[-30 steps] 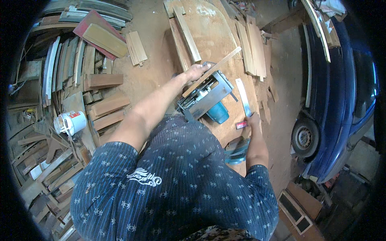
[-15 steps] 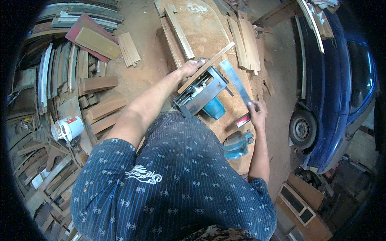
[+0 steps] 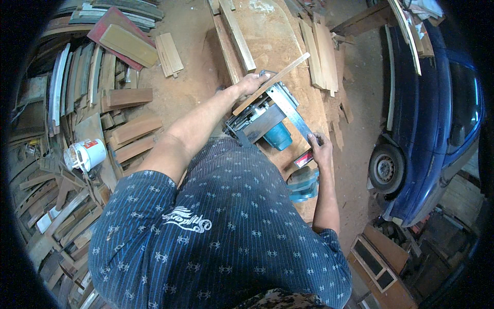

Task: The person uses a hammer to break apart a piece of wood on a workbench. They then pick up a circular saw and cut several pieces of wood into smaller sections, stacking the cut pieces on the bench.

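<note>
My left hand (image 3: pixel 251 85) is closed on a narrow wooden strip (image 3: pixel 280 78), which slants up to the right along a power tool. That tool has a flat metal base (image 3: pixel 265 122) facing up and a teal housing (image 3: pixel 278 137) below; it looks like an upturned circular saw. In my right hand (image 3: pixel 321 148) is a try square with a steel blade (image 3: pixel 293 112) and a dark, red-marked stock. The blade lies across the tool's base, its far end by the strip. Another teal tool (image 3: pixel 303 184) sits near my right forearm, partly hidden.
The sawdust-covered workbench (image 3: pixel 272 36) carries long boards (image 3: pixel 237 36) and pale planks (image 3: pixel 320 59). Stacked timber (image 3: pixel 128 98) and a white bucket (image 3: pixel 87 154) stand on the left. A blue car (image 3: pixel 427 129) is parked to the right, a wooden frame (image 3: pixel 378 265) below it.
My right hand has brought the square leftward, from beside the tool to across its metal base. My left hand stays by the strip.
</note>
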Demonstrator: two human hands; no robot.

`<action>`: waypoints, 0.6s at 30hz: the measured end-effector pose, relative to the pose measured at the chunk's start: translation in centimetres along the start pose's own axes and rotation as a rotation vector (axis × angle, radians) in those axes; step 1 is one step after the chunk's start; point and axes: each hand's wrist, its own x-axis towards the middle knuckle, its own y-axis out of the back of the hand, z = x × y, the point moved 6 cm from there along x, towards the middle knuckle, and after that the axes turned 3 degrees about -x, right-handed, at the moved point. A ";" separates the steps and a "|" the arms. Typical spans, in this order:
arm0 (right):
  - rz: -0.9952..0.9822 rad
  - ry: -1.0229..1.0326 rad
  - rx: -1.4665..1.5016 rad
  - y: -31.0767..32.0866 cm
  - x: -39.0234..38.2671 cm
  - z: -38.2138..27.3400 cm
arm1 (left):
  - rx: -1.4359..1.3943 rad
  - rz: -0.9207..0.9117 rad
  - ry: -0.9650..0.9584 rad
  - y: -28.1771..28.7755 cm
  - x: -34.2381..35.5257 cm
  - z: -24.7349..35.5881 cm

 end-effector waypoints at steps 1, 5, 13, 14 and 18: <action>-0.005 0.018 -0.003 0.0 0.1 -0.2 | -0.003 -0.002 0.006 0.0 -0.1 0.0; -0.004 0.029 -0.051 0.2 0.2 -0.7 | -0.008 0.000 -0.014 0.3 0.5 -0.5; -0.020 0.022 0.000 0.1 0.4 0.2 | 0.086 0.030 -0.020 0.5 0.4 -0.5; -0.024 0.025 0.007 0.0 0.4 0.1 | 0.081 0.024 -0.014 0.7 0.6 -0.8; -0.023 0.001 0.010 -0.2 0.3 0.4 | 0.198 0.048 -0.029 0.3 -0.4 0.3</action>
